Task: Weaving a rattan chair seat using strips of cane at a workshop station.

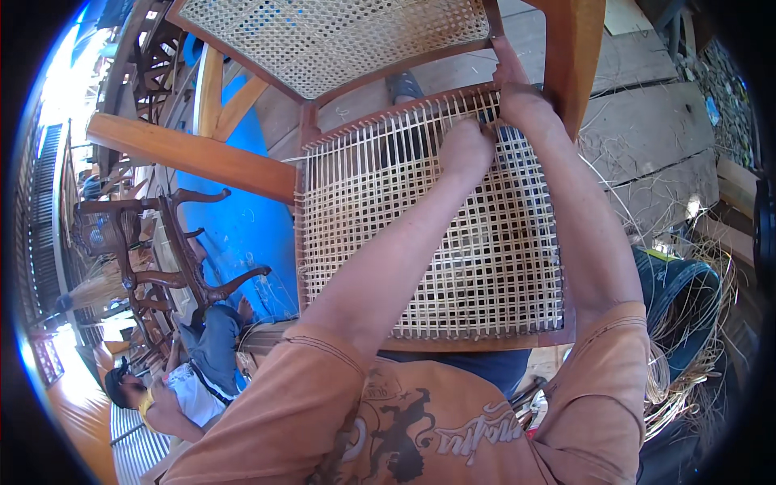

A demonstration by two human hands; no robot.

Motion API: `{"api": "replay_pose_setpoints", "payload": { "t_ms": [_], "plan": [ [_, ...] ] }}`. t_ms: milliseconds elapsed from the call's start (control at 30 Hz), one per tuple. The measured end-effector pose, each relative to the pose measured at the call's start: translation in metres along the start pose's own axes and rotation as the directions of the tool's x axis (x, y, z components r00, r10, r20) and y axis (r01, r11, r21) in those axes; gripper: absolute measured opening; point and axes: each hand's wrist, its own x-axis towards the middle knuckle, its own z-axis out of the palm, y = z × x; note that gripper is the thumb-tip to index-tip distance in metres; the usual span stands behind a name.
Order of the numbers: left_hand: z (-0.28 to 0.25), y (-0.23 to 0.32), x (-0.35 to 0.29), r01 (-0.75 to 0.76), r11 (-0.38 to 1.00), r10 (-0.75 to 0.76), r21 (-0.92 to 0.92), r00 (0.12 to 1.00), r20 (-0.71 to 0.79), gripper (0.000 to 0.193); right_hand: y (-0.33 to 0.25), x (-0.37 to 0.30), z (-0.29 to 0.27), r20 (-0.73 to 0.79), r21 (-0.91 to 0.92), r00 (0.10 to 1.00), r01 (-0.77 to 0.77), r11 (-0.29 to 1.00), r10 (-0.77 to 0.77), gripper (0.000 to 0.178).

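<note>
A wooden chair stands before me, its seat frame (pixel 477 343) filled with a half-woven grid of pale cane strands (pixel 485 259). My left hand (pixel 466 148) rests fingers-down on the weave near the seat's far edge, pinching at a strand. Just right of it, my right hand (pixel 521 101) grips the cane at the far right corner, next to the chair's back post (pixel 575 56). The finished cane backrest (pixel 339 40) rises beyond both hands. The fingertips are hidden in the weave.
A wooden armrest (pixel 190 153) juts out left over a blue tarp (pixel 242 226). Dark carved chair frames (pixel 162 259) stand at left, a seated person (pixel 190 380) below them. Loose cane strands (pixel 695 347) and a dark tub (pixel 683 295) lie right, on wooden planks (pixel 647 97).
</note>
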Motion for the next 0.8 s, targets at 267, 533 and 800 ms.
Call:
{"api": "replay_pose_setpoints", "payload": {
  "t_ms": [267,533,800],
  "plan": [
    [0.004,-0.010,0.006,-0.265,0.962,0.270,0.065,0.959,-0.086,0.021,0.010,0.007,0.006,-0.093,-0.044,0.987,0.124,0.991,-0.127,0.031],
    [-0.020,0.005,0.035,-0.124,0.973,0.055,0.195,0.943,0.327,0.021,0.020,0.034,0.026,0.126,-0.147,0.977,0.191,0.971,-0.173,0.030],
    [-0.157,-0.086,0.006,-0.280,0.837,0.251,0.469,0.960,0.125,0.020,-0.004,0.013,-0.001,-0.099,-0.164,0.878,0.450,0.878,-0.468,0.041]
  ]
}}
